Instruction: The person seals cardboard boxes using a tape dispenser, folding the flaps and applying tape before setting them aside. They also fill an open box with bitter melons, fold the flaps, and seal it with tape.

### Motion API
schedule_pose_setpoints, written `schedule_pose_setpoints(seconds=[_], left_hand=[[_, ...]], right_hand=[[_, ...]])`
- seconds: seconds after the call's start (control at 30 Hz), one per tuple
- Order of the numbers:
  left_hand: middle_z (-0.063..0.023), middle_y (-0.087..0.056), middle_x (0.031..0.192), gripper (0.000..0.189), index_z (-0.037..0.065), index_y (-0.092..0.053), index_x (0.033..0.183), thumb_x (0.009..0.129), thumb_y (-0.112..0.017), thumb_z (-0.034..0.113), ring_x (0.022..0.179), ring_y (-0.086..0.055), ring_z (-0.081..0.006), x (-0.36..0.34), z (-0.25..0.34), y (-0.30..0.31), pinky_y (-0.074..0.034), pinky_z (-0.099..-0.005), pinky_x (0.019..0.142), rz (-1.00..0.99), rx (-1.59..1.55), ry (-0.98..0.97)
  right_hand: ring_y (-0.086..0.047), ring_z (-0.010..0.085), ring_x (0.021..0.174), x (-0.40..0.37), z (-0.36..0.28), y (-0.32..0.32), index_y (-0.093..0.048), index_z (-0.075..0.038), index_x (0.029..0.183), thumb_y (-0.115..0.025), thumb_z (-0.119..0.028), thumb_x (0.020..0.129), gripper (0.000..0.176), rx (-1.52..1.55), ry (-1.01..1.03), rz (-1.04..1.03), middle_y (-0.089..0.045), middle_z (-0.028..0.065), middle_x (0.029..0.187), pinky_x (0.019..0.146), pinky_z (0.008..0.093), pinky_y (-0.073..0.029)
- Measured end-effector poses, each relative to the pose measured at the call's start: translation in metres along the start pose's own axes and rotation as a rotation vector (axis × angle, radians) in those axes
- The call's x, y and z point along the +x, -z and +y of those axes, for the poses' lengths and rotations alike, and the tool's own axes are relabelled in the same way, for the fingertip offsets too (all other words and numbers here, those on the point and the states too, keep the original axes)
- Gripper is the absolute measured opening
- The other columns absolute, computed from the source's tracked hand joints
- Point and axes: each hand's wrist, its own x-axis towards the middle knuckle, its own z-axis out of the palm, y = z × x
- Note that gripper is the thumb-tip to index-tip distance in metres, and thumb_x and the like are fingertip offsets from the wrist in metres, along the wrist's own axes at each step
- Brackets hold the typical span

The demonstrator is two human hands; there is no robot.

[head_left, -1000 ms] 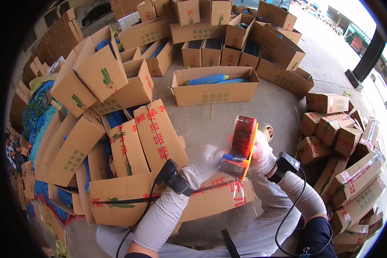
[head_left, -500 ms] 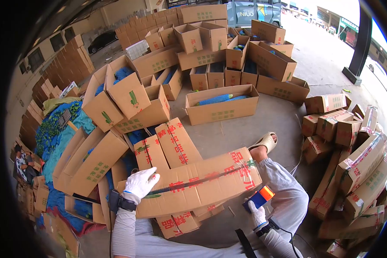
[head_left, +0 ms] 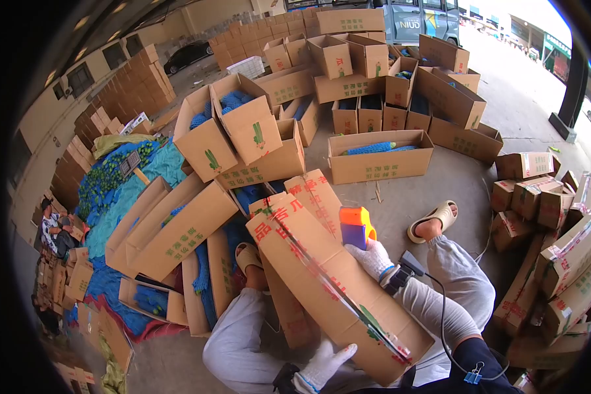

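A long, taped cardboard carton with red characters lies tilted across my lap, its near end towards me. My left hand, in a white glove, grips its lower left edge near that end, thumb on top and the other fingers partly hidden. In my gloved right hand is an orange and blue tape dispenser, held up beside the carton's far right side. Just behind the carton lies another with red print, partly covered by it.
Open cartons holding produce in blue netting stand ahead and to the left. Sealed cartons are piled on the right. A person sits at far left beside green produce on blue sheeting. My sandalled foot rests on the floor.
The carton has turned from crosswise to slanting lengthwise towards me. My left hand has shifted from its top to the near edge. My right hand has raised the tape dispenser.
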Motion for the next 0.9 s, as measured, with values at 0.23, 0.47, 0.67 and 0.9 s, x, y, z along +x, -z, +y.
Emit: schedule_pose_setpoints(seconds=[0.23,0.47,0.67,0.9], left_hand=[[-0.0259,-0.050,0.134,0.062,-0.009,-0.042,0.134,0.100,-0.051,0.042,0.123,-0.054,-0.0357,0.078,0.013,-0.056,-0.051,-0.0447,0.101,-0.166,-1.140,0.315],[-0.0244,-0.039,0.149,0.085,-0.008,-0.029,0.146,0.099,-0.029,0.063,0.128,-0.051,-0.0368,0.049,0.011,-0.037,-0.047,-0.0465,0.103,-0.201,-0.677,0.222],[-0.0300,-0.050,0.137,0.086,-0.010,-0.037,0.142,0.099,-0.028,0.064,0.121,-0.057,-0.0373,0.063,0.030,-0.041,-0.051,-0.0477,0.096,-0.188,-0.522,0.203],[-0.0245,-0.051,0.138,0.072,-0.008,-0.040,0.141,0.104,-0.031,0.052,0.131,-0.048,-0.0306,0.084,0.084,-0.148,-0.035,-0.0426,0.112,-0.218,-0.213,-0.266]], right_hand=[[-0.068,0.0368,0.084,0.030,-0.062,0.009,-0.068,-0.003,0.093,-0.069,-0.042,0.084,0.040,-0.879,0.271,-0.245,-0.069,0.0197,0.085,0.076,0.0426,-0.053],[-0.066,0.0331,0.078,0.006,-0.052,0.125,-0.064,-0.001,0.094,-0.072,-0.026,0.086,0.027,-0.653,0.401,0.207,-0.067,0.0179,0.083,0.072,0.0414,-0.051],[-0.063,0.0162,0.098,-0.138,-0.030,0.193,-0.059,-0.002,0.121,-0.079,-0.029,0.082,0.052,0.663,0.121,0.118,-0.065,0.0058,0.110,0.087,0.0318,-0.051],[-0.065,0.0150,0.094,-0.230,-0.007,0.193,-0.058,0.004,0.124,-0.086,-0.028,0.073,0.066,0.515,-0.127,0.040,-0.067,0.0065,0.110,0.082,0.0300,-0.054]])
